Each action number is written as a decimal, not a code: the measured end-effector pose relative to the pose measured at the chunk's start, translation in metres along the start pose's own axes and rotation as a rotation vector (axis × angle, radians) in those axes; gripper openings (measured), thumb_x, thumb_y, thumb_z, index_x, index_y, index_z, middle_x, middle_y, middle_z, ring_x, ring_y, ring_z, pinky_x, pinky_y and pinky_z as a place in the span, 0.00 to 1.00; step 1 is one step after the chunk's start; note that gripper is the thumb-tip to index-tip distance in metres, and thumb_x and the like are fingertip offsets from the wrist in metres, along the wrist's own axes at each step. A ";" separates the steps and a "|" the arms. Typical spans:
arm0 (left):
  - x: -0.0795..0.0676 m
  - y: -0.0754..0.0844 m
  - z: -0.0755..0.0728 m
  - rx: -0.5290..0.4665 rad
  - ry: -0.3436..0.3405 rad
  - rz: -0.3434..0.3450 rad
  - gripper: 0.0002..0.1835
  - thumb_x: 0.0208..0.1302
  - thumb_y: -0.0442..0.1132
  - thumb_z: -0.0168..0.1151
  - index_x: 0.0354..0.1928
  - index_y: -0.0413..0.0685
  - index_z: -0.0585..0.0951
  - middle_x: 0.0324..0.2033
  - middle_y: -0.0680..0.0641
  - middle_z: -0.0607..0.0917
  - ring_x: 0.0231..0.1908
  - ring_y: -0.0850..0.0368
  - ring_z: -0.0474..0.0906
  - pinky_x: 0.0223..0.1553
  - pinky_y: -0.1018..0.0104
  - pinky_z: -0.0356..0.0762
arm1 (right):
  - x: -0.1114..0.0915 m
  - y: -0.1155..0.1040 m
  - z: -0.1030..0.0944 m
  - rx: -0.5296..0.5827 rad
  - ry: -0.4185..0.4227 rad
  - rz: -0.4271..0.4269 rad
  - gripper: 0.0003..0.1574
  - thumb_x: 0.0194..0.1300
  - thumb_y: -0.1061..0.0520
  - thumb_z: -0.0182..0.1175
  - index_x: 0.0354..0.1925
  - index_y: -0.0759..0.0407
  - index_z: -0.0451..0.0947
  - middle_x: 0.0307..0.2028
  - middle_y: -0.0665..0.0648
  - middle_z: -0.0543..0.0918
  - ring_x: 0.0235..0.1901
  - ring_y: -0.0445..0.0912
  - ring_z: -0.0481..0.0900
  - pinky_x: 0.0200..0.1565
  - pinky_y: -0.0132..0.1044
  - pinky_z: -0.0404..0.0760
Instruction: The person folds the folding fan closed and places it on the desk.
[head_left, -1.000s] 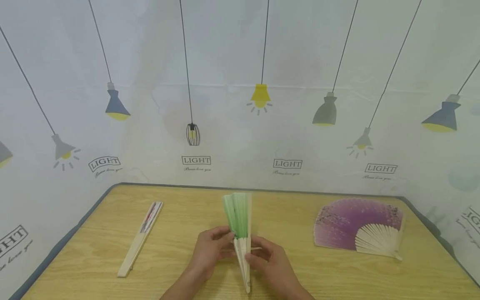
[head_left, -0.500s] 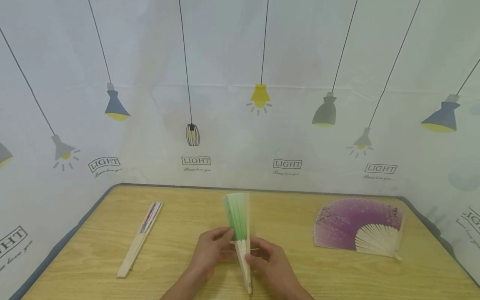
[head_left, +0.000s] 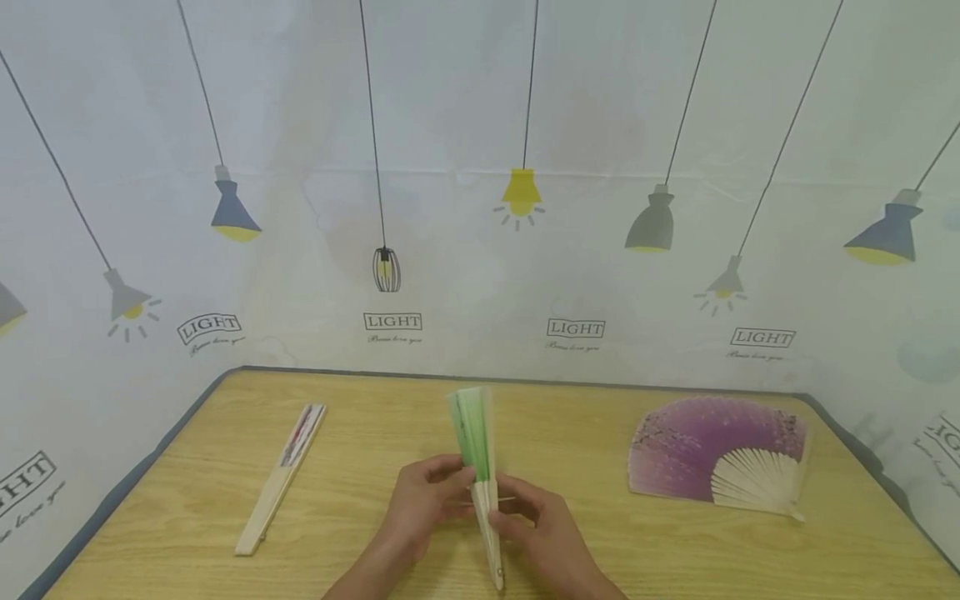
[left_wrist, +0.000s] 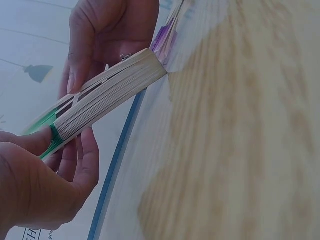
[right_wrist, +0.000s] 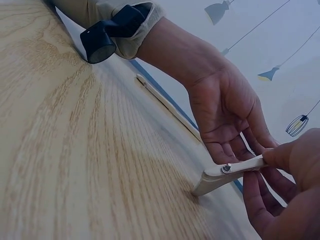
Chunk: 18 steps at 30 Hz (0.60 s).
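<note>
A green folding fan (head_left: pixel 474 433), mostly folded, stands between my hands at the table's middle, cloth end up and pale ribs pointing toward me. My left hand (head_left: pixel 427 500) pinches its left side where the cloth meets the ribs. On the other side my right hand (head_left: pixel 551 525) holds the ribs between thumb and fingers. From the left wrist view, the stacked ribs (left_wrist: pixel 107 100) lie close together, with a gap beside the outer ones. A thin pale strip (left_wrist: pixel 76 99) crosses that gap; its kind is unclear. In the right wrist view a metal rivet (right_wrist: pixel 226 168) shows at the fan's narrow end.
A folded fan (head_left: pixel 277 483) with pale ribs lies on the wooden table (head_left: pixel 360 425) at the left. At the right lies a spread purple fan (head_left: pixel 690 454). A white curtain (head_left: pixel 465 275) printed with lamps encloses the table's back and sides.
The green fan's cloth end has become narrower, its right edge moving left. Its lower tip has shifted slightly toward me. Both hands stay nearly in place, as do the other two fans.
</note>
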<state>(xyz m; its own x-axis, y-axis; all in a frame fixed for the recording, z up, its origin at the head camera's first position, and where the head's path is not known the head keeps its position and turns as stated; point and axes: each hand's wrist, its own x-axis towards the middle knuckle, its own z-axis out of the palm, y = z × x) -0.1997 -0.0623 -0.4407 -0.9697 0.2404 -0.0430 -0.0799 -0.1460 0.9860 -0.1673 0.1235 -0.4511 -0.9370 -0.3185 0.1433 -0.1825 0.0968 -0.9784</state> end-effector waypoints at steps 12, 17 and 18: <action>0.000 -0.001 0.000 -0.006 -0.008 -0.007 0.25 0.66 0.39 0.62 0.57 0.26 0.72 0.41 0.42 0.83 0.40 0.48 0.83 0.42 0.55 0.84 | -0.002 -0.002 -0.001 -0.006 -0.043 0.001 0.29 0.67 0.57 0.60 0.65 0.55 0.69 0.54 0.61 0.76 0.49 0.54 0.75 0.46 0.37 0.82; 0.000 0.000 0.001 -0.006 -0.005 -0.010 0.25 0.65 0.39 0.62 0.57 0.26 0.72 0.42 0.41 0.82 0.40 0.49 0.82 0.43 0.56 0.84 | -0.001 -0.001 -0.001 -0.008 -0.037 0.006 0.30 0.67 0.58 0.60 0.66 0.54 0.68 0.54 0.61 0.76 0.49 0.54 0.75 0.46 0.36 0.82; 0.000 0.001 0.001 -0.004 0.000 -0.009 0.25 0.65 0.38 0.62 0.57 0.26 0.72 0.43 0.41 0.81 0.39 0.49 0.82 0.43 0.56 0.84 | -0.001 -0.001 0.000 -0.004 -0.034 0.004 0.30 0.67 0.58 0.60 0.66 0.54 0.68 0.53 0.61 0.76 0.49 0.54 0.76 0.46 0.36 0.82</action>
<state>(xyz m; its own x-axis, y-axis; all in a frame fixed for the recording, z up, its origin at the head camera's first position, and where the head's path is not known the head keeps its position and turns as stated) -0.1994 -0.0613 -0.4400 -0.9690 0.2415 -0.0516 -0.0892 -0.1478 0.9850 -0.1664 0.1241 -0.4500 -0.9271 -0.3501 0.1338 -0.1797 0.1019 -0.9784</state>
